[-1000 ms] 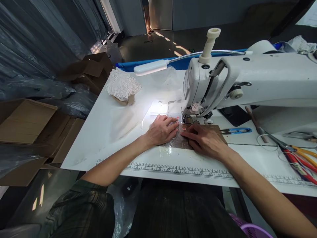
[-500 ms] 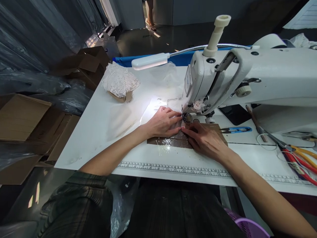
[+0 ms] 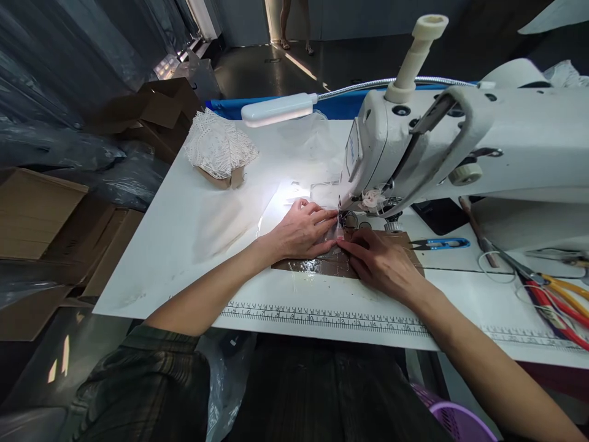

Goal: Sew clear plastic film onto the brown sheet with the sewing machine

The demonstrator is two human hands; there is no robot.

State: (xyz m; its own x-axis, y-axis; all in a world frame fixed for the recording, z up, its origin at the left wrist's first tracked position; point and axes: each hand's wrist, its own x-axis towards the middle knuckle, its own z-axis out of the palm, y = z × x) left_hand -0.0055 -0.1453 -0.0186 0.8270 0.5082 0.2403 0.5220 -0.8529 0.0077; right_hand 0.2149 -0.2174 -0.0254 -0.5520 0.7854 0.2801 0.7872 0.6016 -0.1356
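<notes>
My left hand [image 3: 307, 230] lies flat, fingers stretched toward the needle, pressing on a thin pale piece of fabric [image 3: 339, 233] beside the presser foot. Close by, my right hand [image 3: 380, 255] has its thumb and index finger pinched at the near end of that fabric, with the other fingers curled under. Much of the piece is hidden by the fingers. Both hands rest over a brown board covered in shiny clear tape [image 3: 317, 265]. Above them stands the head of a white sewing machine [image 3: 372, 144], its needle area partly hidden.
White lace pieces [image 3: 221, 144] sit on a small cardboard box at the left. Sheer fabric [image 3: 225, 221] lies nearby. Blue thread snips [image 3: 442, 244], a dark phone [image 3: 439, 215] and scissors with orange handles [image 3: 564, 288] lie right. A lamp [image 3: 278, 110] hangs behind; a person's legs [image 3: 285, 24] show beyond.
My view has shifted slightly. Both hands keep nearly the same place and pose at the needle. In the background, two legs of a person now show where one showed before.
</notes>
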